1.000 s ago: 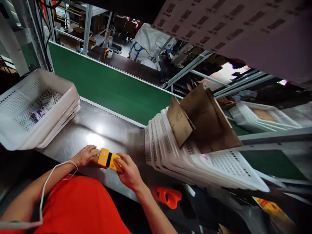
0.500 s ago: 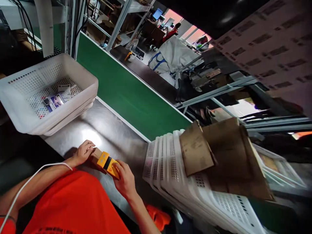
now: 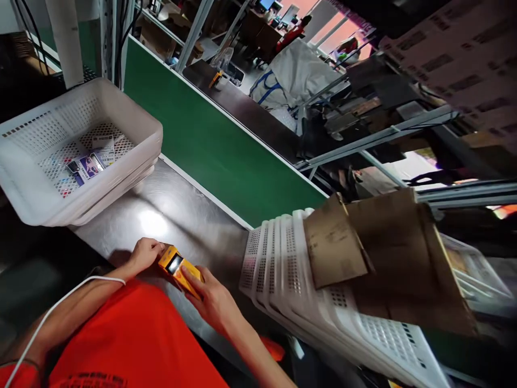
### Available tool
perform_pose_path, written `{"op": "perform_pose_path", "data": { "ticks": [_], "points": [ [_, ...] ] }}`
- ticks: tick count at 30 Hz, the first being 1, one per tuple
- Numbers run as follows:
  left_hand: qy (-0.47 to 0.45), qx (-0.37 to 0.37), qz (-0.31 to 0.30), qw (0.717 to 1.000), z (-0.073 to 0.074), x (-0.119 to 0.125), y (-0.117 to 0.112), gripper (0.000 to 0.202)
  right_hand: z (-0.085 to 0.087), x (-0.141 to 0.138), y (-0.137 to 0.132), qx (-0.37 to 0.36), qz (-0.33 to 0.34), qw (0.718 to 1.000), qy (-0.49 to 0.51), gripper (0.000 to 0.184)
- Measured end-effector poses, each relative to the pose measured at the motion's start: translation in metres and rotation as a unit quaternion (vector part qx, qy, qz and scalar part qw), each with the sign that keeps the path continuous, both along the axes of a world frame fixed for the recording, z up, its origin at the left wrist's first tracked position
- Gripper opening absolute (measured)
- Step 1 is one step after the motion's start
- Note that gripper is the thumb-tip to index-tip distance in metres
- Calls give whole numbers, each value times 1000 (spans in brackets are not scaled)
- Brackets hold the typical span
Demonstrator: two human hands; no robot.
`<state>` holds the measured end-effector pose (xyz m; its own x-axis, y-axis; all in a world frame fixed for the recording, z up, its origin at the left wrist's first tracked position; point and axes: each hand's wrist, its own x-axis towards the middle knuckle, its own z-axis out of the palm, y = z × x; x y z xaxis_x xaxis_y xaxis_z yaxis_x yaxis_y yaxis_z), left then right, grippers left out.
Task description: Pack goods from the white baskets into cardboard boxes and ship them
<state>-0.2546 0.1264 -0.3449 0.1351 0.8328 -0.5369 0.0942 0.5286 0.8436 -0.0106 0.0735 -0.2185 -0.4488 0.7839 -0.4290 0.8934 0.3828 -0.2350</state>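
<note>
A small yellow box [image 3: 178, 268] with a dark window lies on the steel table [image 3: 169, 215], held between both hands. My left hand [image 3: 143, 255] grips its left end with curled fingers. My right hand [image 3: 213, 302] wraps its right end from below. A white cord [image 3: 52, 310] runs along my left forearm over an orange shirt.
A white perforated basket [image 3: 133, 129] with small packets inside sits at the left on stacked baskets. A slanted stack of white baskets [image 3: 291, 269] carries an open cardboard box [image 3: 388, 258] at the right. A green conveyor belt [image 3: 218, 151] runs behind the table.
The yellow box has tilted and turned a little between my hands, its window now catching light. The view has shifted slightly; both hands stay on the box.
</note>
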Motion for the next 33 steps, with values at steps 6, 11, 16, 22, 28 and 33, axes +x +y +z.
{"op": "perform_pose_path", "data": {
  "ticks": [6, 11, 16, 22, 28, 33],
  "points": [
    [92, 58, -22, 994, -16, 8, 11, 34, 4, -14, 0, -27, -45, 993, -102, 61],
    [92, 89, -32, 991, -29, 20, 27, 35, -9, -17, -5, 15, -97, 993, -72, 58],
    [90, 113, -60, 988, -38, 33, 46, 39, -8, -21, -5, 24, -146, 987, -70, 56],
    [117, 114, -95, 982, -48, 35, 52, 33, 10, -50, 24, -34, -158, 972, -168, 56],
    [122, 98, -67, 985, -39, 16, 52, 36, 9, -48, 36, -35, -131, 979, -155, 56],
    [79, 82, -68, 991, -33, 8, 57, 43, 1, -31, 27, -25, -106, 987, -117, 57]
  ]
}}
